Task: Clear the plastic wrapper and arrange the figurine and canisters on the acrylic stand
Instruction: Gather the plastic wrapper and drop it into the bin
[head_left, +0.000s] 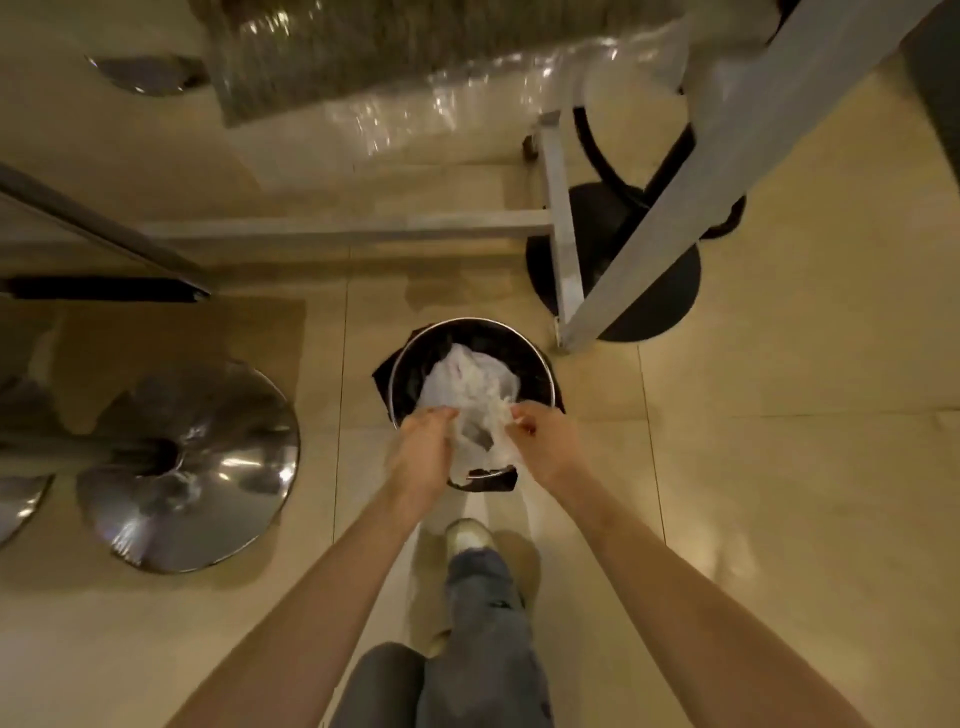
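I look straight down at a round metal bin (548, 374) with a black liner, standing on the tiled floor. A crumpled clear plastic wrapper (467, 389) hangs over the bin's opening. My left hand (423, 452) pinches the wrapper's left edge and my right hand (540, 441) pinches its right edge, both just above the bin's near rim. The figurine, the canisters and the acrylic stand are not in view.
A shiny round stool base (192, 467) lies on the floor to the left. A grey metal table frame (649, 223) and a black round base (660, 301) stand behind the bin on the right. A plastic-wrapped bundle (389, 57) lies at the top. My foot (470, 538) is below the bin.
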